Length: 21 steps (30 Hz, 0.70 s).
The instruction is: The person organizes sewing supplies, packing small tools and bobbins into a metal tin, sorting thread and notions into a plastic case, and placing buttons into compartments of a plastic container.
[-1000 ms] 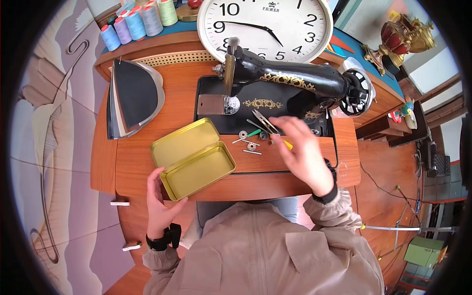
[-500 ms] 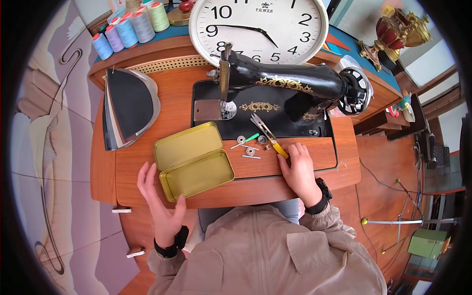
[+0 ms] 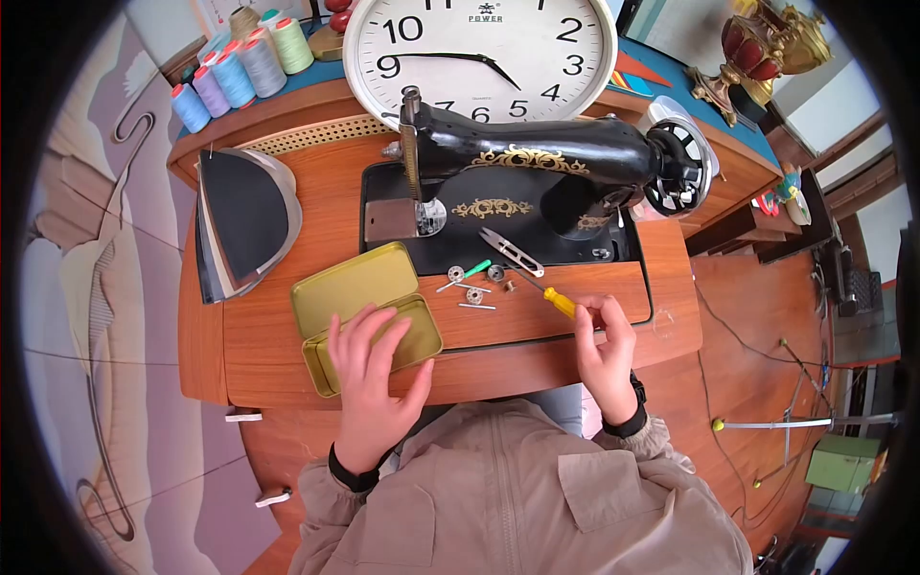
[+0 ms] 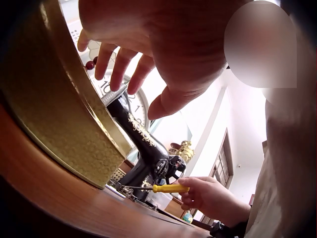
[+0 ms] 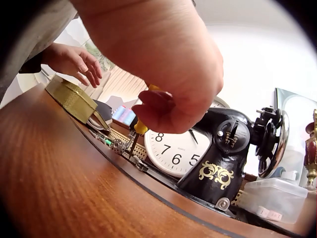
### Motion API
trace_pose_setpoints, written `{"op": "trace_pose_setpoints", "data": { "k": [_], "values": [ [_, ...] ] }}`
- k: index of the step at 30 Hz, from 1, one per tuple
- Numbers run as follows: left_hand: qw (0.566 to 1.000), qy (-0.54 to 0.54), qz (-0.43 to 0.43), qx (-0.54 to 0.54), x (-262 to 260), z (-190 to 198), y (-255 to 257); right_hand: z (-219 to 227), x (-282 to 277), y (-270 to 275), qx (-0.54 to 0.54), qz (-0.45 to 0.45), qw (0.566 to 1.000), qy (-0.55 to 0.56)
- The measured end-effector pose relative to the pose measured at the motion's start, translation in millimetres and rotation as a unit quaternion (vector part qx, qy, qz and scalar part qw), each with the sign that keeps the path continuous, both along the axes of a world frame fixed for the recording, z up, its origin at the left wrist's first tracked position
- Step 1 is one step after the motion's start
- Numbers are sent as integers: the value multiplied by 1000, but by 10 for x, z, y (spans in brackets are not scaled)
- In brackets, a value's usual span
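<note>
My right hand (image 3: 606, 359) pinches the end of the yellow handle of a screwdriver (image 3: 559, 302), its shaft pointing toward the sewing machine (image 3: 537, 149). My left hand (image 3: 379, 388) has its fingers spread and holds nothing; in the head view it overlaps the hinged gold tin (image 3: 355, 287), whose lid is folded back. In the left wrist view the tin's side (image 4: 74, 134) stands next to that hand. Left of the screwdriver lie thread snips (image 3: 514, 254), a small green-handled tool (image 3: 476, 268), metal bobbins (image 3: 474, 296) and thin metal pins (image 3: 477, 307).
A fan of dark fabric or leather pieces (image 3: 247, 216) lies at the table's left. Behind the machine stands a large clock (image 3: 479, 72), with thread spools (image 3: 230, 77) on the back shelf. A clear plastic container (image 5: 272, 196) sits by the handwheel.
The right hand came back from the snips and now lifts the screwdriver's handle end, away from the snips. The left hand left the tin's side and moved right, over its front.
</note>
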<state>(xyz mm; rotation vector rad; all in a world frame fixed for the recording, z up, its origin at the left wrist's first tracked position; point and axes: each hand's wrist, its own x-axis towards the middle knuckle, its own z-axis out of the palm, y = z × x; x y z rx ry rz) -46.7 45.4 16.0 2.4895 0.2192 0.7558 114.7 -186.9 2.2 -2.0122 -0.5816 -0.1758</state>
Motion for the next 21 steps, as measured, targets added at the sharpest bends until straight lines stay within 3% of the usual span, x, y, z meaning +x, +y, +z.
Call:
{"op": "trace_pose_setpoints", "data": {
  "k": [2,4,6,8,10,13,16,19,21],
  "values": [
    [1000,-1,4,9,50,37,-56,-10,-18,-70,28,-13,999,12],
    [999,-16,-41,-30,81,29,-98,109,-101,-136,1,-1,995,-101],
    [998,-40,-47,-23,115,43,-172,192,-207,-169,-20,17,991,-133],
    [993,-63,-95,-42,144,45,-239,243,-295,-142,30,94,975,-199],
    [992,-68,-101,-33,198,116,-278,241,-366,-108,75,164,969,-172],
    [981,-55,-181,48,219,150,-292,282,-354,-21,71,208,965,-142],
    [984,-2,-156,88,88,160,-273,294,-337,95,88,261,953,-123],
    [992,-18,-99,72,10,142,-233,336,-305,229,127,309,931,-146],
    [995,-48,-82,30,-26,119,-113,412,-288,302,110,291,942,-128]
  ]
}}
